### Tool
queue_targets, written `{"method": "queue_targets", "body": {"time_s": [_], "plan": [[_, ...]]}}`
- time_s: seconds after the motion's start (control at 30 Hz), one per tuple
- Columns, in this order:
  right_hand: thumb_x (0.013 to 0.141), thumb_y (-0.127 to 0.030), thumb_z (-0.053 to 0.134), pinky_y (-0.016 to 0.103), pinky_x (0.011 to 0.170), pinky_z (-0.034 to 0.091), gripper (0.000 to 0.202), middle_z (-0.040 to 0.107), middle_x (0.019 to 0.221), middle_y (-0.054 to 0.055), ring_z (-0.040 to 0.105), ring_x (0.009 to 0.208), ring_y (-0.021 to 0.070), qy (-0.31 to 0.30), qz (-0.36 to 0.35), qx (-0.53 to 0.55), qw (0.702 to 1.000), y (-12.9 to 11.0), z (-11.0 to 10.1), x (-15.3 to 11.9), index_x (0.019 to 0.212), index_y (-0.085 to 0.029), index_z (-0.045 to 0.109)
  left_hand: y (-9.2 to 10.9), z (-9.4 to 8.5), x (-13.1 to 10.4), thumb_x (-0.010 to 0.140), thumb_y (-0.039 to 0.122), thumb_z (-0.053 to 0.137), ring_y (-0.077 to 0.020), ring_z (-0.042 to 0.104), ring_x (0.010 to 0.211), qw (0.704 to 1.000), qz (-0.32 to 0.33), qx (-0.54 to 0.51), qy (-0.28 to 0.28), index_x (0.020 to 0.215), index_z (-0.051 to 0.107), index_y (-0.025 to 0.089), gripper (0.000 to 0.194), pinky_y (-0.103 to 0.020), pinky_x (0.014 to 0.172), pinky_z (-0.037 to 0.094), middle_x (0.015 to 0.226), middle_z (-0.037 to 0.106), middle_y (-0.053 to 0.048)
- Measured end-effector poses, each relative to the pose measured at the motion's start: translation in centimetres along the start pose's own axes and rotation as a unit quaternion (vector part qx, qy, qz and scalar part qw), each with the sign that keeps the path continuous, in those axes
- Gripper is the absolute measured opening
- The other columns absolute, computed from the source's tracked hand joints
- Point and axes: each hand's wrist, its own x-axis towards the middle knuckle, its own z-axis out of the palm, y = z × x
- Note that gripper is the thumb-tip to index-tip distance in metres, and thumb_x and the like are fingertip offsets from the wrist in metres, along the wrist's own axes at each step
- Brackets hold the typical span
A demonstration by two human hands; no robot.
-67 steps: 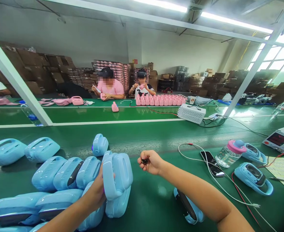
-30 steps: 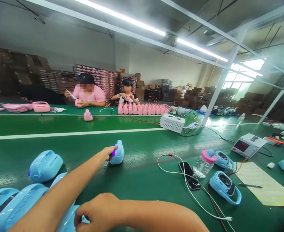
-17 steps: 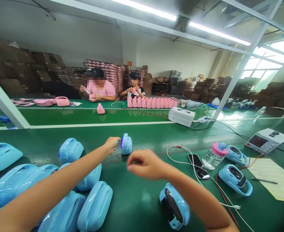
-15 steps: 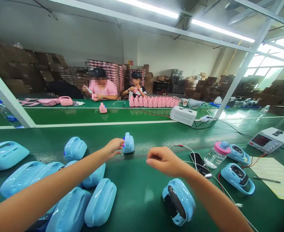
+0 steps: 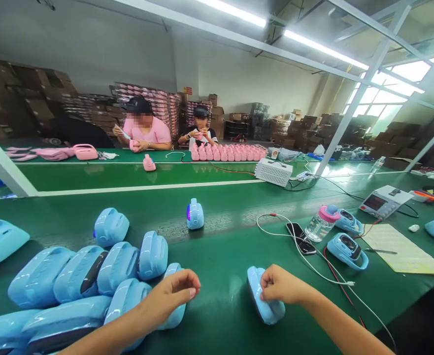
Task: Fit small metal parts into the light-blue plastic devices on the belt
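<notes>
Far left on the green belt (image 5: 224, 246) there's a big heap of light-blue plastic shells (image 5: 87, 276), lying on their sides and leaning on each other, with one more blue shell (image 5: 110, 227) sitting a bit apart behind them. The left hand (image 5: 172, 292) hovers over the near end of that heap, fingers loosely curled, holding nothing as far as I can see. Further back in the middle a single blue unit (image 5: 195, 215) stands upright on its own, with a purple spot on its left side. Then the right hand (image 5: 281, 285) is curled on top of another blue unit (image 5: 264, 298) standing on edge on the belt, fingers wrapped over its upper rim. Right of that: a white cable (image 5: 313, 261), a black phone (image 5: 300, 238), a clear bottle with a pink cap (image 5: 320, 223), and two blue units with round speaker faces (image 5: 347, 246). Across the belt two people sit working with a row of pink units (image 5: 227, 153).
</notes>
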Motion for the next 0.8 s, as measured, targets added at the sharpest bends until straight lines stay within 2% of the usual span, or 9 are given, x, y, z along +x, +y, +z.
{"method": "queue_targets", "body": {"time_s": [0.1, 0.17, 0.23, 0.3, 0.37, 0.47, 0.57, 0.67, 0.8], "plan": [[0.063, -0.021, 0.056, 0.021, 0.043, 0.021, 0.013, 0.03, 0.039, -0.009, 0.025, 0.039, 0.007, 0.036, -0.002, 0.046, 0.998, -2.3, 0.5, 1.5, 0.054, -0.018, 0.049, -0.9, 0.0, -0.1, 0.065, 0.043, 0.062, -0.0208, 0.051, 0.086, 1.0, 0.009, 0.008, -0.022, 0.087, 0.056, 0.019, 0.033, -0.034, 0.08, 0.041, 0.087, 0.056, -0.004], [0.07, -0.025, 0.055, 0.021, 0.044, 0.025, 0.011, 0.033, 0.042, -0.008, 0.029, 0.04, 0.0083, 0.073, -0.022, 0.035, 0.996, -3.7, 1.1, 2.0, 0.062, -0.018, 0.054, -1.4, 0.2, -0.2, 0.065, 0.042, 0.06, -0.0248, 0.051, 0.103, 1.0, 0.008, 0.019, -0.02, 0.098, 0.054, 0.019, 0.04, -0.037, 0.091, 0.04, 0.103, 0.057, -0.008], [0.071, -0.032, 0.063, 0.022, 0.05, 0.032, 0.016, 0.045, 0.051, -0.005, 0.043, 0.049, 0.0112, 0.118, -0.068, -0.065, 0.989, -4.6, 2.2, 2.3, 0.076, -0.017, 0.062, -1.8, 0.4, -0.4, 0.066, 0.04, 0.057, -0.0273, 0.044, 0.121, 0.998, -0.002, 0.057, -0.019, 0.112, 0.05, 0.019, 0.051, -0.039, 0.102, 0.035, 0.123, 0.053, -0.012], [0.067, -0.042, 0.073, 0.026, 0.058, 0.039, 0.038, 0.06, 0.068, 0.0, 0.056, 0.065, 0.0182, 0.149, -0.096, -0.226, 0.958, -5.0, 4.0, 2.3, 0.095, -0.018, 0.065, -2.2, 0.6, -0.6, 0.069, 0.037, 0.055, -0.0271, 0.036, 0.13, 0.992, -0.021, 0.117, -0.041, 0.124, 0.045, 0.019, 0.059, -0.04, 0.108, 0.029, 0.136, 0.045, -0.012], [0.064, -0.054, 0.076, 0.032, 0.066, 0.045, 0.058, 0.066, 0.087, 0.008, 0.062, 0.079, 0.0267, 0.157, -0.081, -0.356, 0.918, -5.0, 6.0, 2.3, 0.106, -0.017, 0.062, -2.6, 0.9, -0.8, 0.072, 0.034, 0.053, -0.0266, 0.035, 0.133, 0.981, -0.044, 0.169, -0.087, 0.13, 0.042, 0.02, 0.061, -0.04, 0.109, 0.028, 0.141, 0.043, -0.011], [0.063, -0.067, 0.071, 0.04, 0.071, 0.05, 0.071, 0.066, 0.098, 0.015, 0.064, 0.086, 0.0331, 0.162, -0.027, -0.433, 0.886, -4.9, 8.1, 2.4, 0.107, -0.012, 0.061, -3.0, 1.2, -1.1, 0.074, 0.032, 0.054, -0.0264, 0.042, 0.128, 0.968, -0.066, 0.2, -0.134, 0.128, 0.045, 0.019, 0.057, -0.039, 0.107, 0.033, 0.138, 0.047, -0.01], [0.065, -0.073, 0.065, 0.042, 0.073, 0.052, 0.073, 0.066, 0.097, 0.015, 0.065, 0.086, 0.0333, 0.155, -0.004, -0.444, 0.882, -5.0, 8.2, 2.4, 0.107, -0.013, 0.062, -2.9, 1.4, -1.2, 0.075, 0.031, 0.053, -0.0251, 0.049, 0.119, 0.964, -0.059, 0.21, -0.149, 0.123, 0.05, 0.02, 0.049, -0.038, 0.1, 0.039, 0.132, 0.052, -0.009], [0.061, -0.072, 0.069, 0.042, 0.076, 0.052, 0.074, 0.065, 0.099, 0.016, 0.064, 0.088, 0.0339, 0.107, -0.032, -0.467, 0.877, -5.6, 7.2, 2.7, 0.107, -0.014, 0.063, -2.6, 1.3, -1.2, 0.076, 0.031, 0.052, -0.0231, 0.054, 0.11, 0.958, -0.051, 0.232, -0.16, 0.116, 0.055, 0.019, 0.042, -0.035, 0.094, 0.043, 0.123, 0.058, -0.008], [0.037, -0.041, 0.091, 0.046, 0.084, 0.051, 0.106, 0.061, 0.112, 0.023, 0.061, 0.098, 0.0392, 0.007, -0.08, -0.531, 0.844, -6.1, 6.3, 3.3, 0.129, -0.008, 0.052, -2.6, 1.0, -1.1, 0.076, 0.032, 0.053, -0.0224, 0.059, 0.099, 0.953, -0.046, 0.255, -0.154, 0.112, 0.059, 0.019, 0.039, -0.033, 0.084, 0.046, 0.108, 0.063, -0.008]]}}
